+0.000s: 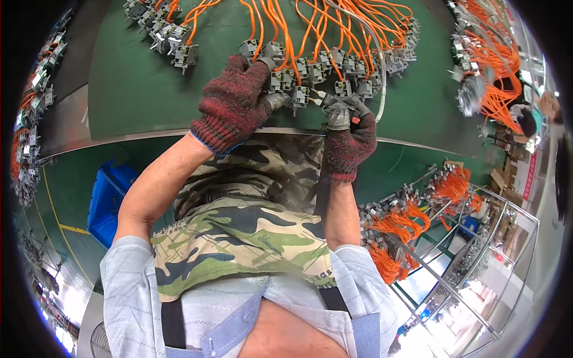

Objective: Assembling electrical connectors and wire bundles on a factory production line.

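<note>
My left hand, in a dark red and grey knit glove with grey-wrapped fingertips, grips a grey connector block between finger and thumb. An orange cable leads away from that block. Just right of it, my right hand wears a matching glove and closes round a small two-jawed hand tool. Its pale tips point left, beside another grey connector. Most of the tool is hidden in the palm. A grey hose curves down to the right hand; where it ends is hidden.
Several more connectors with orange cables spread over the green tabletop. A blue bin stands below the table on the left. At the right, a metal rack stands near hanging bundles of orange cables. A camouflage apron covers my lap.
</note>
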Demonstrator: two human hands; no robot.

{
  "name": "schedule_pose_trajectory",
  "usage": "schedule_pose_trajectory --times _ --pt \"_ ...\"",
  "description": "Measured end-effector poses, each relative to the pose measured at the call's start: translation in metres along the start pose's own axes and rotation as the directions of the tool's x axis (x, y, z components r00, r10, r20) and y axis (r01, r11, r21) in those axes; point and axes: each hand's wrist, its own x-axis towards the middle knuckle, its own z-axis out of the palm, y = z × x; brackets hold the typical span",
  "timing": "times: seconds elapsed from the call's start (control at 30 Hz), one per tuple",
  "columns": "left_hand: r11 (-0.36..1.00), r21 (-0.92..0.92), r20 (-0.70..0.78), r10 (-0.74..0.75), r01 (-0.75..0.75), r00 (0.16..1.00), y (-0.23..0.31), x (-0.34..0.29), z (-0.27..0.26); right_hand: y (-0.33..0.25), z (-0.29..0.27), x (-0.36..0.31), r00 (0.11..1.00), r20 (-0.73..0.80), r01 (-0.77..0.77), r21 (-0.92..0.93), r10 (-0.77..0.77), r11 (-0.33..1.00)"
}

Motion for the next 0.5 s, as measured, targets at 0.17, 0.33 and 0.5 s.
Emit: schedule_pose_trajectory --times 0.17,0.33,0.5 --pt "1.000 -0.003 -0.008 0.019 -0.019 1.000 0.001 -0.001 0.001 0.001 0.003 -0.005 1.000 0.018 0.024 -0.100 -0.022 0.995" --pt "0.999 0.021 -0.024 0.036 -0.035 0.999 0.000 -0.001 0.002 -0.008 0.003 -0.005 0.997 0.052 0.058 -0.181 -0.049 0.982" --pt "1.000 0.018 -0.028 0.019 -0.019 0.999 0.001 -0.003 0.003 -0.010 0.013 0.000 0.990 0.082 0.113 -0.031 -0.110 0.993"
